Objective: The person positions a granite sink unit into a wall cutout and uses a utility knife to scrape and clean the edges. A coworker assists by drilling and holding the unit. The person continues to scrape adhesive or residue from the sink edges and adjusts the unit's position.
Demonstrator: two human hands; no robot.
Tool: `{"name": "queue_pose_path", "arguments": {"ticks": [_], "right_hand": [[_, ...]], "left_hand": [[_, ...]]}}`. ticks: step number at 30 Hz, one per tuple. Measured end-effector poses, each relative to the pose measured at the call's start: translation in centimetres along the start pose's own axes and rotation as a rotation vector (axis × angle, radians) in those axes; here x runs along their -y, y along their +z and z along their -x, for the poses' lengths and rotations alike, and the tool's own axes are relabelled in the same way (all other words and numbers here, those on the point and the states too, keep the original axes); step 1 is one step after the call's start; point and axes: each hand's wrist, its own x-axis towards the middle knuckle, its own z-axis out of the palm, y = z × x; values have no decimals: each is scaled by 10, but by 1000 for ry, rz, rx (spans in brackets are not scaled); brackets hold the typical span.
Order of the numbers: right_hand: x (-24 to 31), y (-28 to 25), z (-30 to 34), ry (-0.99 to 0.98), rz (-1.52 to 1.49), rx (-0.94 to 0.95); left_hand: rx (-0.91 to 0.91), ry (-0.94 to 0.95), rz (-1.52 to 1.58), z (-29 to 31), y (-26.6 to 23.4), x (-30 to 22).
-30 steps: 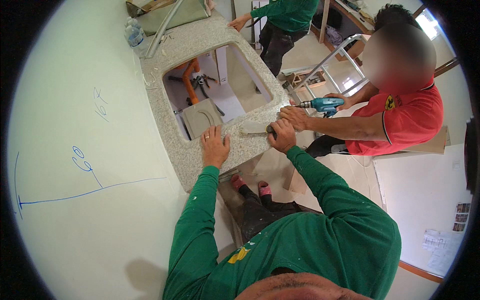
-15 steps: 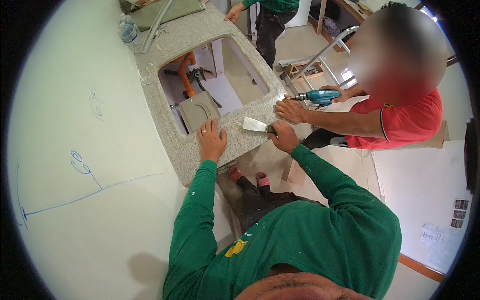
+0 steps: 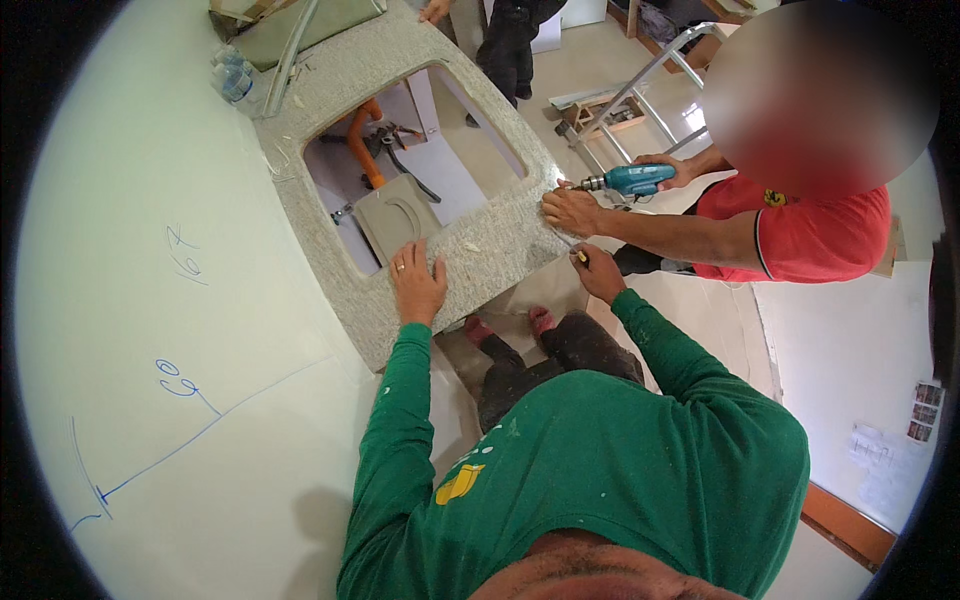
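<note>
left hand flat on granite countertop, right hand gripping tool

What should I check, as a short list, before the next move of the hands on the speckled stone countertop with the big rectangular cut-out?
1. Left hand lies flat on the speckled stone countertop, beside the cut-out: ok.
2. Right hand is at the counter's front edge, closed on a small tool with a yellow end; what kind of tool: cannot tell.
3. Both hands are apart from the co-worker's teal power drill: ok.
4. The co-worker's other hand rests on the same edge, close to the right hand: not ok, crowded.
5. The person's feet are under the counter edge: ok.
6. Whether the slab is firmly supported: cannot tell.
</note>
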Motion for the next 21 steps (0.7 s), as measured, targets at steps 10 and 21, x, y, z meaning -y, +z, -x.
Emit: {"name": "queue_pose_path", "arguments": {"ticks": [10, 21], "right_hand": [[-37, -4, -35, 30, 230, 85], [-21, -34, -48, 8, 484, 433]], "left_hand": [[-106, -85, 40, 9, 9, 0], [-331, -1367, 1304, 180, 29, -106]]}}
